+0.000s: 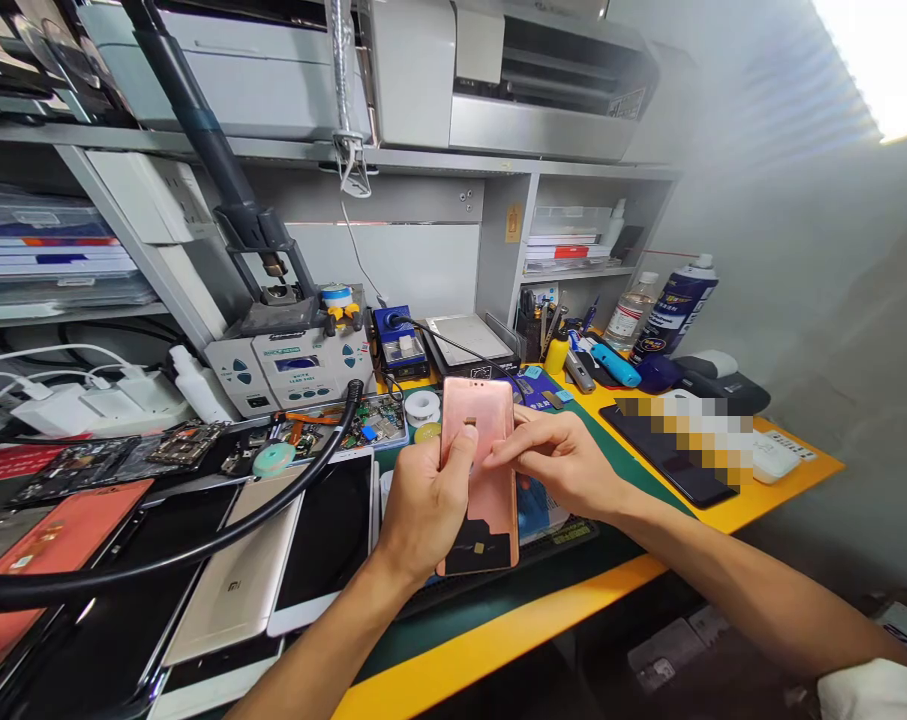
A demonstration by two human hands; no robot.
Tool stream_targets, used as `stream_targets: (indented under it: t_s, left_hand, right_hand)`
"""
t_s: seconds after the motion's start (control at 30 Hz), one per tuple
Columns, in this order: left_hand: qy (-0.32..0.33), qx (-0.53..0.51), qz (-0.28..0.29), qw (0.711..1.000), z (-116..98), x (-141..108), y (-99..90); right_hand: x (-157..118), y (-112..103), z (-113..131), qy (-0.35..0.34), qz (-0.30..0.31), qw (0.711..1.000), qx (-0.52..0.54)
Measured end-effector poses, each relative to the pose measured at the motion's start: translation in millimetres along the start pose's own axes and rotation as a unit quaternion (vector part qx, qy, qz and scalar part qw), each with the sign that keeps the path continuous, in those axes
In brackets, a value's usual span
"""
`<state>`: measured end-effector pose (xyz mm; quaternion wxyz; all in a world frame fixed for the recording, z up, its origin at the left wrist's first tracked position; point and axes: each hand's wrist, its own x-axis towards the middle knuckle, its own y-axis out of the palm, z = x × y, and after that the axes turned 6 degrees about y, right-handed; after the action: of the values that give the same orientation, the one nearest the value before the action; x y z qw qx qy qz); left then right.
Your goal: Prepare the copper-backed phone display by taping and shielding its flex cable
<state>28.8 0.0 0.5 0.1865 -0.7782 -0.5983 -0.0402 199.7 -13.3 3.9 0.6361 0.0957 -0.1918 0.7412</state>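
A pink phone back cover (490, 480) is upright in front of me, above the green mat. Its face toward me has a small cutout near the top and a black patch across the bottom. My left hand (430, 500) grips it from the left, thumb lying on the face and the other fingers hidden behind. At the right edge my right hand (565, 460) has its fingers bent around the cover, one tip touching the face. Behind it, a blue item (539, 510) lies on the green mat (438, 630), partly covered.
Several phones and parts, including a gold phone cover (235, 570), lie to the left under a thick black hose (273, 515). A soldering station (295, 365) stands behind. On the right are a black phone (670, 455), a spray can (674, 310) and a clear bottle (631, 310).
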Motion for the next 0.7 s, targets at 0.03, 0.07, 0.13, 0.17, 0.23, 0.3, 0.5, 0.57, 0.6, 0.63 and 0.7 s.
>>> stream_targets:
  t_s: [0.03, 0.07, 0.13, 0.17, 0.23, 0.3, 0.5, 0.57, 0.6, 0.63, 0.7]
  left_hand:
    - [0.0, -0.002, 0.001, 1.0, 0.4, 0.1, 0.2]
    - [0.0, -0.005, 0.003, 1.0, 0.9, 0.2, 0.4]
    - [0.003, -0.013, 0.01, 1.0, 1.5, 0.1, 0.8]
    - [0.004, -0.017, 0.014, 1.0, 1.6, -0.1, 1.0]
    - [0.009, -0.023, 0.019, 1.0, 1.4, -0.9, 1.2]
    - [0.015, -0.023, 0.017, 0.999, 0.6, -1.9, 1.5]
    - [0.021, -0.029, 0.008, 0.999, -1.1, -3.2, 3.4]
    - [0.017, -0.034, 0.008, 0.999, -1.2, -3.0, 3.5]
    - [0.016, -0.037, 0.008, 0.999, -1.3, -2.9, 3.3]
    - [0.015, -0.04, 0.008, 0.999, -1.4, -2.9, 3.0]
    - [0.016, -0.049, 0.016, 0.999, -1.8, -3.0, 1.9]
  right_hand:
    - [-0.5, -0.1, -0.3, 0.005, -0.002, 1.0, -0.001]
    - [-0.9, -0.1, -0.5, 0.009, -0.005, 1.0, -0.002]
    - [-1.6, 0.2, -0.2, 0.019, -0.011, 1.0, -0.005]
    - [-1.8, 0.5, 0.4, 0.023, -0.014, 1.0, -0.006]
    - [-2.0, 1.1, 2.2, 0.022, -0.023, 0.999, -0.007]
    - [-2.2, 1.7, 4.1, 0.012, -0.033, 0.999, -0.006]
    - [-2.5, 1.6, 5.2, -0.003, -0.038, 0.999, -0.006]
    - [-2.6, 1.9, 5.2, 0.001, -0.039, 0.999, -0.008]
    - [-2.6, 2.2, 5.3, 0.003, -0.039, 0.999, -0.008]
    - [-2.5, 2.6, 5.3, 0.007, -0.04, 0.999, -0.009]
    - [-2.3, 3.1, 5.3, 0.013, -0.043, 0.999, -0.008]
